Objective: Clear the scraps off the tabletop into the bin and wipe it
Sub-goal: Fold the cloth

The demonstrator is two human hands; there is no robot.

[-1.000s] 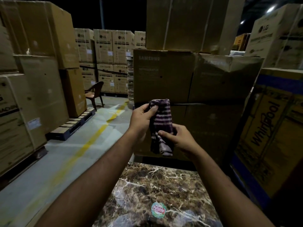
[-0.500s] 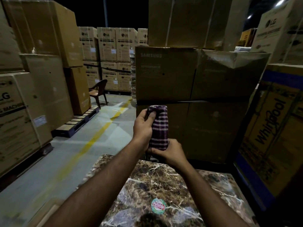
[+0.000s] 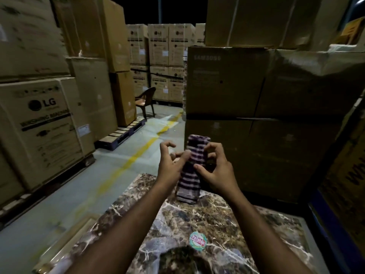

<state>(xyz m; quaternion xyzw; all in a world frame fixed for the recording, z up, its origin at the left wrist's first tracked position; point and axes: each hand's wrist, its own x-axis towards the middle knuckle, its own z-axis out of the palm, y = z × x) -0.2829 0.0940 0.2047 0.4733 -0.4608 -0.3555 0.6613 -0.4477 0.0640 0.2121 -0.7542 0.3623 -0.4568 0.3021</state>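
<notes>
Above the far edge of the marble tabletop [image 3: 227, 224], at about 12 o'clock from the round sticker [image 3: 198, 239], a folded striped cloth [image 3: 192, 167] stands upright between both hands, its lower end touching or just over the stone (which of the two is hard to tell). At its 9 o'clock the left hand [image 3: 171, 165] pinches the cloth's edge with thumb and a finger, other fingers curled loose. At 3 o'clock the right hand [image 3: 216, 171] grips its side, thumb pressed on the front. Cardboard boxes [image 3: 227, 82] rise behind.
</notes>
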